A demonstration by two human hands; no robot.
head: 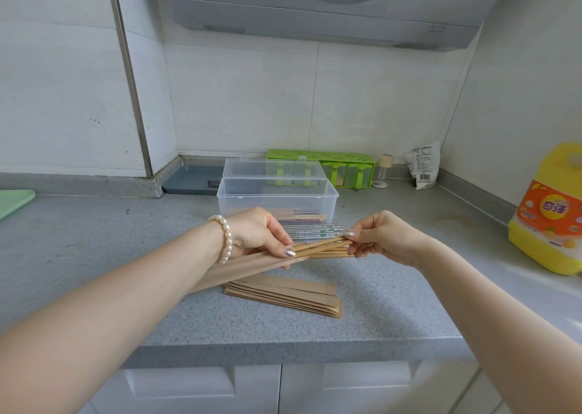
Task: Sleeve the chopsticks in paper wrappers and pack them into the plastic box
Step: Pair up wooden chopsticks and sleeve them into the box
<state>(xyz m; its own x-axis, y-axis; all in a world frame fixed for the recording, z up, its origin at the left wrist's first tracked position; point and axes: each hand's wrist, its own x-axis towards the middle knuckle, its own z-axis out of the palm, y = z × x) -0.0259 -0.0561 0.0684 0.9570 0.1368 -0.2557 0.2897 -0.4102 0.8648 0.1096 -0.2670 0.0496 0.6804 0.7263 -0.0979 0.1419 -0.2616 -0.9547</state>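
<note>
Wooden chopsticks [326, 246] are pinched by the right hand [379, 237], half inside a paper wrapper [248, 267] gripped by the left hand [261, 235]; the plastic box [277, 198] is open just behind.

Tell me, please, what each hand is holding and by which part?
The left hand pinches the paper wrapper at its open end; the right hand grips the wooden chopsticks by their outer ends.

I note matt brown paper wrappers [283, 297], pale bare-wood chopsticks [324, 246] and shiny metal ones [315, 230]. Plastic box [226, 205]: clear, glossy. Countertop [94, 240]: speckled grey stone look, matt. Detergent jug [548, 224]: glossy yellow plastic. Bracelet [226, 239]: pearly sheen.
</note>
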